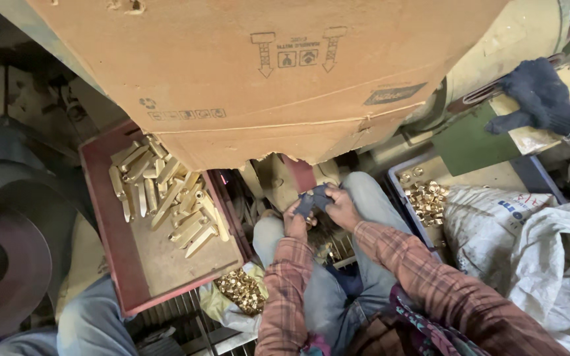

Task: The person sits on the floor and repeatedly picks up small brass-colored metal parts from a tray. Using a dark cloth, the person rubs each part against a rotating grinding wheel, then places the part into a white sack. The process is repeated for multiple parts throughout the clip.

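Both my hands meet over my lap, between my knees in blue jeans. My left hand (295,223) and my right hand (342,207) both grip a dark blue glove (315,198), which they hold between them. My sleeves are red-and-brown plaid. To the left, a dark red tray (121,264) holds several long brass rods (163,194). A small heap of short brass fittings (241,290) lies below that tray near my left knee.
A large torn cardboard sheet (252,72) hangs over the top. At right, a blue crate (404,198) holds more brass fittings (427,201), beside white woven sacks (529,250). Another dark glove (539,95) lies upper right. A dark round wheel (8,264) sits far left.
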